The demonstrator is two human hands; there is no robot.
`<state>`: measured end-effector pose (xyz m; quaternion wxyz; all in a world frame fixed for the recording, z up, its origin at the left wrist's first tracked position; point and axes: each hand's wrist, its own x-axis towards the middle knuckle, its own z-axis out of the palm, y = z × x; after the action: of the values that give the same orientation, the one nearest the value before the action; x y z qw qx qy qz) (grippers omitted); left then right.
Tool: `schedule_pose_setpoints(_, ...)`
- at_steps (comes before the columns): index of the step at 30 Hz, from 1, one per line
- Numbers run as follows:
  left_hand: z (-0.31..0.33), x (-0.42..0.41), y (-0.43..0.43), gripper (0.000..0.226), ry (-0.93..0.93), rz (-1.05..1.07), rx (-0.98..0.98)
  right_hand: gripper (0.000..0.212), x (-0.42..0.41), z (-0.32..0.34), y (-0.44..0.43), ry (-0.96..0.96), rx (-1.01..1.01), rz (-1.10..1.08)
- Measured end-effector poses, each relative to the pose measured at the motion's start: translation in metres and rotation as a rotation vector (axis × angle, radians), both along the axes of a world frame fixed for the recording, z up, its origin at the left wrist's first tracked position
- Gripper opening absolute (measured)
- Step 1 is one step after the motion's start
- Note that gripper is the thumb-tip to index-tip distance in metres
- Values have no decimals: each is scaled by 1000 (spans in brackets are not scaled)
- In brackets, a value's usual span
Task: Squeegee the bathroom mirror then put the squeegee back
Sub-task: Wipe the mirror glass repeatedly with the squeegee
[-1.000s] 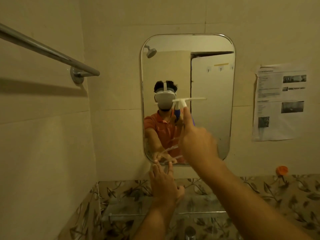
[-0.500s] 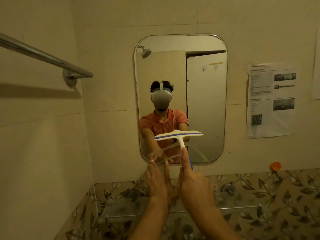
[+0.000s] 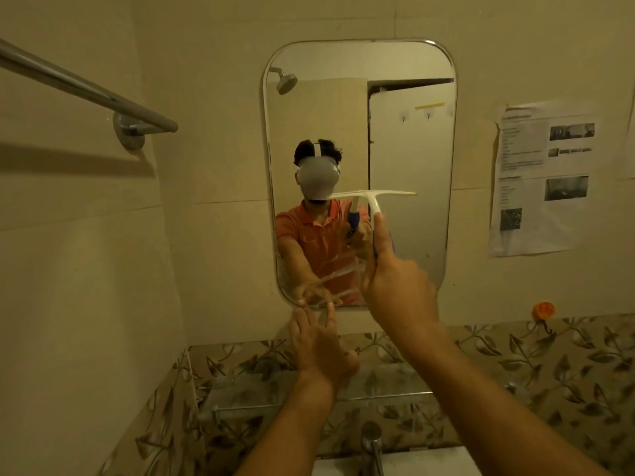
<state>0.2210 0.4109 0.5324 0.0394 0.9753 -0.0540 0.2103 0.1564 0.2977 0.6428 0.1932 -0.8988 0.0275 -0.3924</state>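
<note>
Beige glossy wall tiles (image 3: 206, 46) are filling the view, with a leaf-patterned band (image 3: 549, 365) running below them. A tall mirror (image 3: 405, 139) with rounded corners and a thin metal rim is hanging straight ahead, and wet streaks (image 3: 330, 280) are showing near its lower left. A chrome towel bar (image 3: 86, 87) is jutting from the left wall, and a curled paper notice (image 3: 546, 176) is clinging to the wall right of the mirror. Below, a glass shelf (image 3: 275, 393) is sitting above a metal tap (image 3: 371, 441). The right hand (image 3: 398, 290) is grasping the squeegee (image 3: 372, 197) by its handle, index finger lying straight along it. The left hand (image 3: 319, 341) is staying released, its straight fingers (image 3: 330, 312) touching the mirror's bottom edge. The squeegee, a white plastic T, is sitting at about mid-height, right of centre, seemingly against the glass. Its blade is lying level, long axis left to right, directly above the right hand, so a downward pull over the lower glass looks like the coming stroke.
</note>
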Motion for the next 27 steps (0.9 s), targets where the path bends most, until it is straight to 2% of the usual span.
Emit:
schedule_pose_setpoints(3,-3,3,1,101,2,-10,-17,89,-2,-32,8,17,7,-22)
schedule_pose_setpoints(7,-5,8,2,106,21,-3,-1,87,-3,-67,19,61,15,1)
schedule_pose_setpoints(13,-4,8,3,99,-6,51,129,90,-8,-94,23,68,29,14)
schedule_pose_setpoints(16,0,4,3,92,-15,65,146,92,-16,-105,24,153,12,2)
schedule_pose_setpoints(21,2,-4,16,101,57,33,206,97,-23,-117,27,275,0,-8)
schedule_pose_setpoints(25,15,-14,46,76,-129,-37,151,90,-31,-107,22,269,17,13)
schedule_pose_setpoints(27,30,-13,62,77,-250,-43,138,84,-35,-104,18,261,25,25)
